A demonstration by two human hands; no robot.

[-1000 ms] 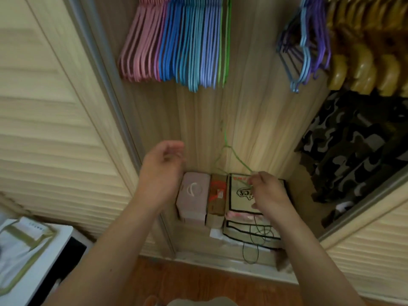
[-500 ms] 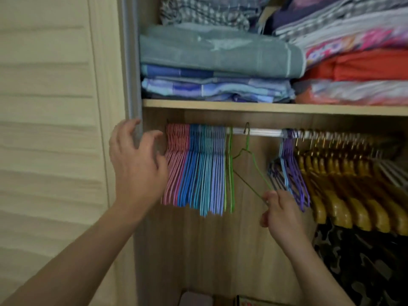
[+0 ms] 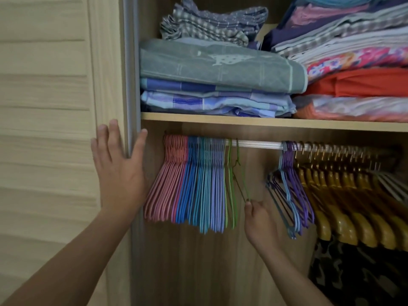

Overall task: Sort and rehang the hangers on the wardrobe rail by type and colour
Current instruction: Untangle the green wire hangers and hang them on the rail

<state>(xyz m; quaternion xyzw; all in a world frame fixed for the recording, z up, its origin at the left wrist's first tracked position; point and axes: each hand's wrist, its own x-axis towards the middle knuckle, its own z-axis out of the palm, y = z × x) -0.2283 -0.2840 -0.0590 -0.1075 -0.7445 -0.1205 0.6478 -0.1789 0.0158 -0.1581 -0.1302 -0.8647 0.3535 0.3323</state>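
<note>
We see a thin green wire hanger (image 3: 239, 173) hooked on the rail (image 3: 256, 145), tilted, just right of the pink, blue and green hangers (image 3: 192, 184); purple hangers (image 3: 291, 184) and wooden hangers (image 3: 344, 206) crowd the rail's right end.

Single head-worn view, facing forward and slightly up, close to the wardrobe rail (image 3: 256, 145) and shelf (image 3: 265, 122)

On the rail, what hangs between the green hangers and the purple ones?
Nothing: in the head view the rail is bare between the green hangers and the purple hangers. Lower down, the right hand pinches the nearer green one.
</note>
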